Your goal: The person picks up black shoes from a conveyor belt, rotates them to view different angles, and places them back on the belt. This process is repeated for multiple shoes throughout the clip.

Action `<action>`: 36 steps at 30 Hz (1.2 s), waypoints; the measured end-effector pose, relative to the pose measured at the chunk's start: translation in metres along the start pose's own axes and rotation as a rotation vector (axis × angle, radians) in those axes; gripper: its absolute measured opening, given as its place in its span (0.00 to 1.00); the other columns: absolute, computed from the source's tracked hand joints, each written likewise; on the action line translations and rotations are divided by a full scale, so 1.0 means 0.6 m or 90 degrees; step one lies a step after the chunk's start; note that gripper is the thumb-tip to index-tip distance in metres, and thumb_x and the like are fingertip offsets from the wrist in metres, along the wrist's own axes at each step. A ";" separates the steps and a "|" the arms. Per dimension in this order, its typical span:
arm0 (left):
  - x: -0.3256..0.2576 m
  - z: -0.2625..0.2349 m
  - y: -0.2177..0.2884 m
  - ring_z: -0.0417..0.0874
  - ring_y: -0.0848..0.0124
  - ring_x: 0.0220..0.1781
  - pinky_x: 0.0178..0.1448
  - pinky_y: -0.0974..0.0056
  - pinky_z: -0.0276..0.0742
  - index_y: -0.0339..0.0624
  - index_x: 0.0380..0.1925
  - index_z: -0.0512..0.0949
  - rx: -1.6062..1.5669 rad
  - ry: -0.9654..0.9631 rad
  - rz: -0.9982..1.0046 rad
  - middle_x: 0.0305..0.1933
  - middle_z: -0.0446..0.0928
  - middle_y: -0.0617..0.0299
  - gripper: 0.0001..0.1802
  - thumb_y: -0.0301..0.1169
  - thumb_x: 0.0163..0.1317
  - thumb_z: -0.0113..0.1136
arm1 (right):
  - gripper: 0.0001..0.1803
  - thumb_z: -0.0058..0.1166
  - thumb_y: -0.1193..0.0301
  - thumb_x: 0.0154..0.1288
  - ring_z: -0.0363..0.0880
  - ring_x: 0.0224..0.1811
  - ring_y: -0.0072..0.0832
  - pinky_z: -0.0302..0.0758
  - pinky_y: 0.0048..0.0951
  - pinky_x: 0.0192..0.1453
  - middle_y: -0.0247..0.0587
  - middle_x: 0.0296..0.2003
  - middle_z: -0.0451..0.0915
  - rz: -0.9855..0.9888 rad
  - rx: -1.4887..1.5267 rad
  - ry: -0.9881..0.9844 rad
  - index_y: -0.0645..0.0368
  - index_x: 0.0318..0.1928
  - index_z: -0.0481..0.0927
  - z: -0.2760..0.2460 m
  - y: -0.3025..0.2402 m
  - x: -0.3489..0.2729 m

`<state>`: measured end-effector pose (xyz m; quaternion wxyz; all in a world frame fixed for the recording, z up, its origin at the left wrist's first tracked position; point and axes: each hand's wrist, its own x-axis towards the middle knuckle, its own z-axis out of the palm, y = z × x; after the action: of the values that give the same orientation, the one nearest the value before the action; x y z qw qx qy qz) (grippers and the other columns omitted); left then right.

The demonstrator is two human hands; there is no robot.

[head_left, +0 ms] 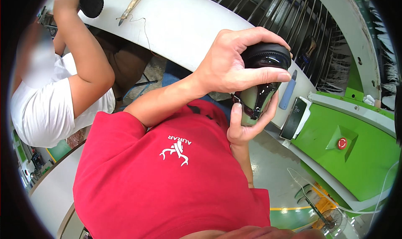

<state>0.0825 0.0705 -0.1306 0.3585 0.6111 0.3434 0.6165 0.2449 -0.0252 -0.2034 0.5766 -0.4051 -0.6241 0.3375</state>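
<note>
The left hand [228, 65] clasped the black, ridge-edged end of a glossy black and grey-green shoe [264, 91] between thumb and fingers, while the right hand [245, 132] cradled its lower end, thumb and fingers on opposite sides. The shoe was held up in front of the red-shirted wearer, near the edge of a white worktable [184, 25]. Beyond it lay a blue-handled tool [287, 94], a phone [294, 117] and a green machine [326, 142]; at left sat a white-shirted co-worker [50, 109].
</note>
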 end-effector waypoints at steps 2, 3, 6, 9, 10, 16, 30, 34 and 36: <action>0.005 0.000 0.000 0.95 0.68 0.47 0.57 0.63 0.91 0.34 0.55 0.89 -0.001 0.000 -0.003 0.47 0.93 0.53 0.23 0.29 0.62 0.85 | 0.52 0.67 0.73 0.71 0.69 0.80 0.46 0.69 0.44 0.82 0.64 0.79 0.62 0.013 -0.003 0.002 0.75 0.86 0.49 -0.002 -0.003 0.003; 0.008 0.001 -0.003 0.95 0.69 0.47 0.57 0.63 0.91 0.34 0.55 0.89 -0.003 0.003 -0.009 0.46 0.93 0.54 0.23 0.30 0.62 0.85 | 0.52 0.67 0.73 0.72 0.70 0.80 0.46 0.70 0.43 0.82 0.64 0.79 0.62 0.024 -0.005 -0.001 0.74 0.86 0.49 -0.004 -0.005 0.006; 0.018 0.005 -0.012 0.94 0.69 0.47 0.57 0.63 0.91 0.33 0.56 0.88 -0.012 0.002 -0.032 0.47 0.93 0.55 0.23 0.30 0.63 0.84 | 0.51 0.66 0.73 0.72 0.72 0.78 0.44 0.71 0.42 0.81 0.62 0.79 0.64 0.059 0.024 0.008 0.72 0.87 0.51 -0.005 -0.009 0.021; 0.025 0.010 -0.015 0.94 0.68 0.50 0.58 0.63 0.90 0.32 0.59 0.87 -0.046 -0.003 -0.063 0.52 0.92 0.54 0.25 0.31 0.65 0.84 | 0.50 0.66 0.73 0.72 0.72 0.78 0.42 0.72 0.41 0.81 0.59 0.79 0.66 0.119 0.119 0.031 0.71 0.87 0.53 -0.011 -0.010 0.038; 0.022 0.012 -0.017 0.94 0.68 0.51 0.58 0.63 0.90 0.31 0.59 0.87 -0.065 -0.001 -0.064 0.54 0.91 0.53 0.26 0.31 0.65 0.84 | 0.50 0.65 0.73 0.72 0.72 0.78 0.42 0.72 0.40 0.81 0.58 0.79 0.67 0.145 0.159 0.038 0.70 0.87 0.54 -0.016 -0.008 0.042; -0.021 -0.009 -0.018 0.94 0.62 0.60 0.66 0.58 0.93 0.28 0.62 0.86 -0.055 -0.013 -0.085 0.58 0.90 0.48 0.23 0.22 0.68 0.78 | 0.36 0.59 0.71 0.74 0.81 0.67 0.36 0.77 0.41 0.74 0.47 0.67 0.79 0.262 0.387 0.108 0.65 0.80 0.68 -0.055 0.014 0.056; -0.046 0.008 -0.027 0.97 0.68 0.44 0.51 0.65 0.95 0.29 0.53 0.91 0.030 0.065 -0.074 0.45 0.94 0.50 0.16 0.24 0.68 0.79 | 0.27 0.53 0.65 0.82 0.89 0.59 0.39 0.85 0.47 0.66 0.48 0.60 0.87 0.312 0.430 0.130 0.65 0.74 0.76 -0.069 0.053 0.046; -0.053 0.005 -0.033 0.94 0.73 0.41 0.48 0.68 0.93 0.29 0.54 0.91 0.046 0.066 -0.091 0.44 0.94 0.53 0.13 0.23 0.72 0.77 | 0.27 0.54 0.66 0.81 0.88 0.62 0.37 0.83 0.45 0.69 0.47 0.63 0.85 0.304 0.394 0.105 0.64 0.74 0.75 -0.073 0.042 0.051; -0.057 0.009 -0.039 0.93 0.74 0.41 0.49 0.69 0.92 0.29 0.53 0.91 -0.010 0.096 -0.118 0.44 0.94 0.54 0.12 0.22 0.73 0.75 | 0.33 0.58 0.70 0.78 0.82 0.67 0.35 0.80 0.41 0.72 0.48 0.68 0.80 0.287 0.341 0.079 0.65 0.79 0.70 -0.070 0.027 0.061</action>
<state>0.0885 0.0528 -0.1678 0.3922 0.5259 0.4195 0.6274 0.2882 0.0130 -0.1968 0.6098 -0.3870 -0.3723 0.5830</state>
